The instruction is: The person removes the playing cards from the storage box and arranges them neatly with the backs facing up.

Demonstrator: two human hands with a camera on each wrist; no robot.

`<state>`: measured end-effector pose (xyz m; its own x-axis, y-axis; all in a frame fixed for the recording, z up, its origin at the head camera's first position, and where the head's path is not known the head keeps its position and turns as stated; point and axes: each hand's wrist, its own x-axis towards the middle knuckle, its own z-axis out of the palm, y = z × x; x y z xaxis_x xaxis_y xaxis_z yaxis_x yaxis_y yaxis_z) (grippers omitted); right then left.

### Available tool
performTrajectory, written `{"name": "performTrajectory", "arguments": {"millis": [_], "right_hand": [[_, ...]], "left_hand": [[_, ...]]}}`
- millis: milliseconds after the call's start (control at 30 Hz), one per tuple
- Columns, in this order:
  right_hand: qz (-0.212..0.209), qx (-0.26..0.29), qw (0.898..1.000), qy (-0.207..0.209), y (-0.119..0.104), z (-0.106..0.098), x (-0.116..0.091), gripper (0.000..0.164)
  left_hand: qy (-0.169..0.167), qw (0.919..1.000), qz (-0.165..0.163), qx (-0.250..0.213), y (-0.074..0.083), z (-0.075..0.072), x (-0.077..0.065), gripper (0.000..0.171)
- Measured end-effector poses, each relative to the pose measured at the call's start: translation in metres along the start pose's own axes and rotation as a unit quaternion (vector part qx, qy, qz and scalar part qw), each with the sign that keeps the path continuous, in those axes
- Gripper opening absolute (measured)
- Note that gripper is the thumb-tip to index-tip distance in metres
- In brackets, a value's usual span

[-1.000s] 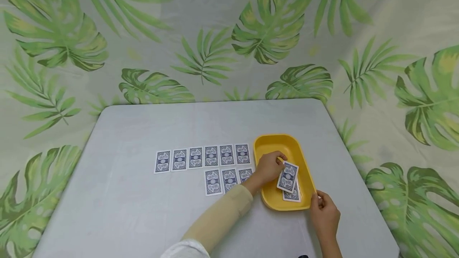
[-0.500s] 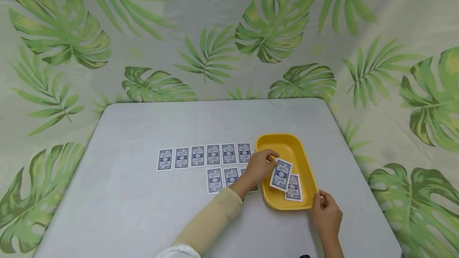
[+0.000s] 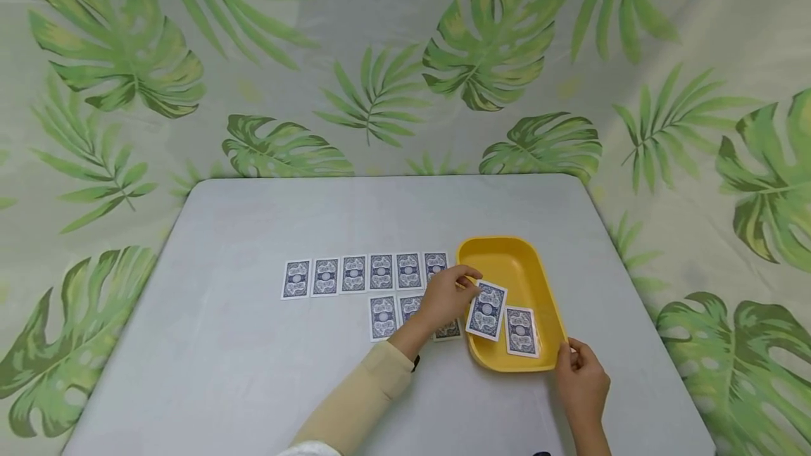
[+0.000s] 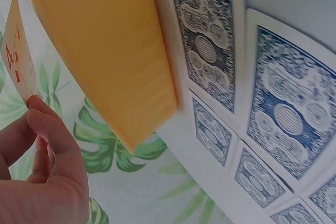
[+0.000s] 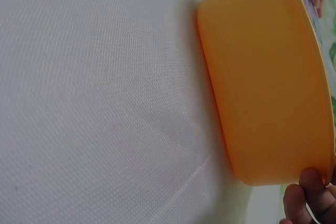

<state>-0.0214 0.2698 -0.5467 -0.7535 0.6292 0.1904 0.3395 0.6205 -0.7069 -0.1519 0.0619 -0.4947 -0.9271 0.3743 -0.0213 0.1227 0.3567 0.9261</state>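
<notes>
My left hand (image 3: 446, 295) pinches one playing card (image 3: 486, 309) by its corner, over the left side of a yellow plastic basin (image 3: 546, 280). Its blue patterned back faces up in the head view. The left wrist view shows the face of that card (image 4: 20, 56), with a red 4 and red pips. A second card (image 3: 522, 331) lies back up on the basin floor. At the basin's near right corner, my right hand (image 3: 583, 380) pinches the rim between thumb and fingers; its fingertips (image 5: 313, 187) also show in the right wrist view.
Left of the basin, face-down cards lie in two rows: several in the far row (image 3: 353, 274) and a shorter near row (image 3: 383, 318), partly behind my left hand and forearm. A white cloth covers the table (image 3: 253, 371). A leaf-print curtain (image 3: 380, 34) hangs behind.
My left hand has moved left with its card, from over the basin's middle to its left side. The card lying in the basin is now uncovered. The right hand stays at the rim.
</notes>
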Motion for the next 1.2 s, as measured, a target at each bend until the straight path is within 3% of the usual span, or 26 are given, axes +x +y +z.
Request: {"name": "performTrajectory", "arguments": {"millis": [300, 467, 833, 1200], "right_hand": [[0.006, 0.0, 1.0, -0.003, -0.002, 0.0, 0.0, 0.025], [0.009, -0.001, 1.0, -0.006, -0.001, -0.001, 0.0, 0.025], [0.003, -0.002, 1.0, 0.003, 0.0, 0.001, 0.001, 0.024], [0.003, -0.003, 1.0, 0.0, 0.001, 0.001, 0.0, 0.025]], "left_hand": [[0.02, 0.9994, 0.024, -0.013, -0.007, -0.017, -0.012, 0.02], [0.033, 0.9991, 0.017, -0.023, -0.013, -0.028, -0.019, 0.019], [0.088, 0.996, -0.003, -0.016, -0.038, -0.069, -0.04, 0.023], [0.12, 0.9921, -0.027, -0.027, -0.054, -0.091, -0.053, 0.024]]}}
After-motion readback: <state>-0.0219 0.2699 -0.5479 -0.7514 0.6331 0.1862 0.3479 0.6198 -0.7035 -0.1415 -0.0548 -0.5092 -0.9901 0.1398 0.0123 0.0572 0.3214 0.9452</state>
